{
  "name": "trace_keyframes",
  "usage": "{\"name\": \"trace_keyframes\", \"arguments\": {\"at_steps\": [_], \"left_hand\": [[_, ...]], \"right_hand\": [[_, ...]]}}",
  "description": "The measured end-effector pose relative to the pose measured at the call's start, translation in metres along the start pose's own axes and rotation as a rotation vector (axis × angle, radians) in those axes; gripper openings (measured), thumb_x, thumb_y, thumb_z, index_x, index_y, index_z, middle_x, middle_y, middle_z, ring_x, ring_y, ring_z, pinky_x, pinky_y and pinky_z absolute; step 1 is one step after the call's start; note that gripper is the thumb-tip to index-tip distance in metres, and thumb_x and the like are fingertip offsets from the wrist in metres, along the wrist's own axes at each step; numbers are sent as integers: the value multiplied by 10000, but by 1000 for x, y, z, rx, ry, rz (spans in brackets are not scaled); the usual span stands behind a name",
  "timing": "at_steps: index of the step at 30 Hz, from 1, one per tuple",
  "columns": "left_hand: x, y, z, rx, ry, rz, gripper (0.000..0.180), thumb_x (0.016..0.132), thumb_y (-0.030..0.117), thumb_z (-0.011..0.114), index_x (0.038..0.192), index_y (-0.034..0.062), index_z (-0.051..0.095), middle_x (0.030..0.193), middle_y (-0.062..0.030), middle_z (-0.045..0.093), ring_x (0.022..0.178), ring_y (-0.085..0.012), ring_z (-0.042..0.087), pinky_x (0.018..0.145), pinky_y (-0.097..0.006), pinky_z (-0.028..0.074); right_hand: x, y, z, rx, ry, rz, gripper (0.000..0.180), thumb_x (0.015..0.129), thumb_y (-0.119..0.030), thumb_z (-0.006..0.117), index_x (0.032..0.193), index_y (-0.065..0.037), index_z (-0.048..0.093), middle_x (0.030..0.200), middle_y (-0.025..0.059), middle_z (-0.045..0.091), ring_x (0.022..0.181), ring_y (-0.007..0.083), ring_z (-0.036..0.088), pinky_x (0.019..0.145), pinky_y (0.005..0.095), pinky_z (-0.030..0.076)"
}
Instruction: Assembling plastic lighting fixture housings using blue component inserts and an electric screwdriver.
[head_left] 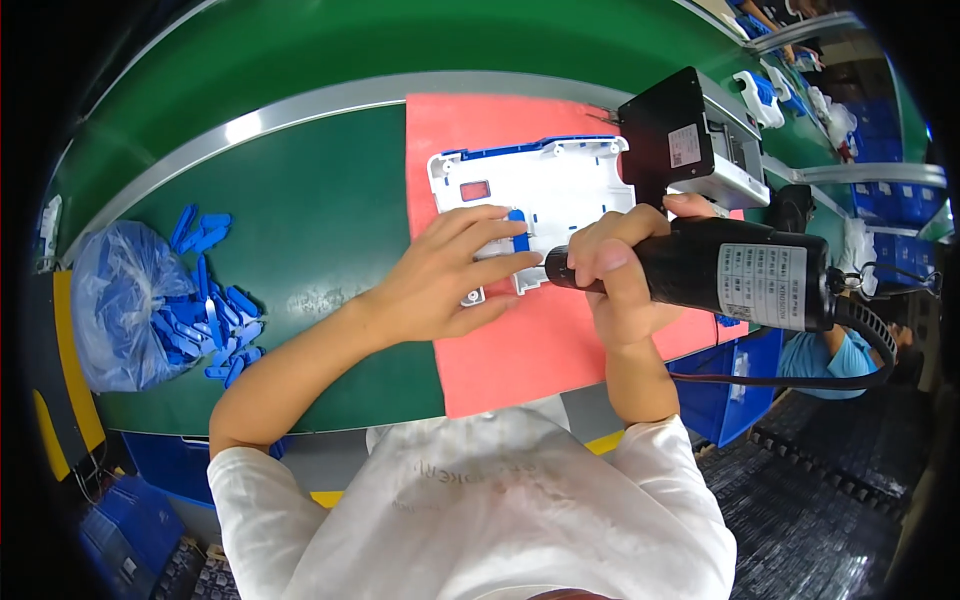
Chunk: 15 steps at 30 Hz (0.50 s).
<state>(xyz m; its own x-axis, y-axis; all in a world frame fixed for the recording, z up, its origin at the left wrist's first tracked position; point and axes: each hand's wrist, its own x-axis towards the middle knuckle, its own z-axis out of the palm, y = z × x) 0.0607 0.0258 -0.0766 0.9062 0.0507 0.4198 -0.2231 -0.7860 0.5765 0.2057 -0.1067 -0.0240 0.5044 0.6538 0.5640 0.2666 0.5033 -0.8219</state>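
A white plastic housing (575,185) with a blue edge lies inner side up in front of me. My left hand (450,262) rests on its near left part, fingers spread, the fingertips by a small blue plastic strip (519,232) inside it. My right hand (622,265) is closed round the front of a black electric screwdriver (690,260), held nearly level with its nose pointing left. That nose is close to my left fingertips over the housing's near edge. Whether the bit touches a screw cannot be made out.
Under the housing is a red mat (530,360) on the green bench (330,270). Loose blue strips (205,320) spill from a clear plastic bag (125,300) at left. A black and grey device (690,140) stands back right. A cable (770,380) hangs right, near another person (825,355).
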Motion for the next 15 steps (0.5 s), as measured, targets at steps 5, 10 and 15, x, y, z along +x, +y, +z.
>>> {"name": "trace_keyframes", "arguments": {"at_steps": [5, 10, 15], "left_hand": [[1, 0, 0, 2, 2, 5, 408, 742, 196, 727, 1138, 119, 666, 1269, -112, 544, 1260, -336, 433, 984, -461, 421], [0, -2, 0, -5, 4, 4, 383, 735, 193, 730, 1107, 119, 676, 1269, -112, 545, 1251, -339, 440, 977, -459, 425], [1, -2, 0, -17, 9, 8, 376, 726, 193, 738, 1089, 109, 679, 1260, -115, 551, 1234, -340, 456, 972, -457, 427]], "right_hand": [[0, 2, 2, 3, 3, 11, 524, 861, 8, 605, 1280, -96, 309, 647, 39, 485, 480, 135, 489, 513, 327, 477], [-2, 5, 3, 9, -16, 21, 527, 859, 12, 609, 1279, -100, 311, 650, 39, 486, 485, 136, 491, 518, 329, 480], [-5, 8, -1, -44, -60, -10, 522, 858, 25, 600, 1272, -91, 303, 656, 42, 496, 490, 136, 493, 525, 327, 488]]}}
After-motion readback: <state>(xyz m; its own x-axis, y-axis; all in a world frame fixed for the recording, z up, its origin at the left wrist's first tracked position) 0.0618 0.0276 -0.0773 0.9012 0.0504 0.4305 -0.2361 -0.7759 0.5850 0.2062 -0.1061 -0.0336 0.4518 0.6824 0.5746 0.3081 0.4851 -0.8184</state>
